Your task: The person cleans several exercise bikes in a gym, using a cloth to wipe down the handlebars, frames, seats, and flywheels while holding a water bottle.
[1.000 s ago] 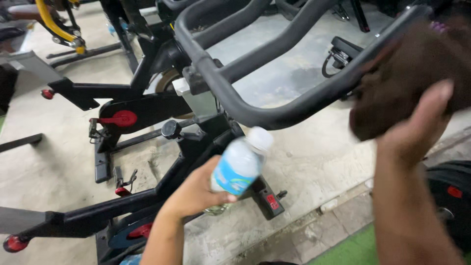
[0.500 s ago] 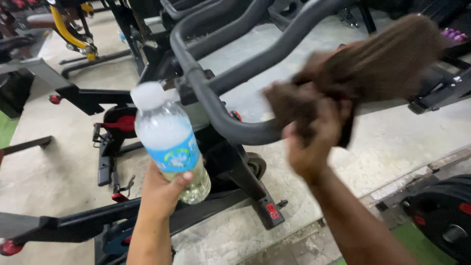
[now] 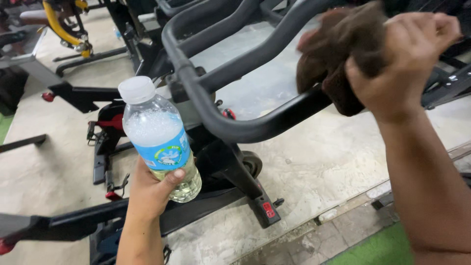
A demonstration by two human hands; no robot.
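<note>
Left hand (image 3: 149, 191) grips an upright plastic bottle (image 3: 159, 140); right hand (image 3: 402, 59) clenches a brown cloth (image 3: 338, 54) against the black handlebar (image 3: 235, 125).

Clear capped bottle (image 3: 159, 142) upright; brown cloth (image 3: 338, 54) bunched against handlebar (image 3: 230, 122).

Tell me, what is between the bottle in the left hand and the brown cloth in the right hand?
In the head view, the exercise bike's black curved handlebar runs between the bottle and the brown cloth.
</note>
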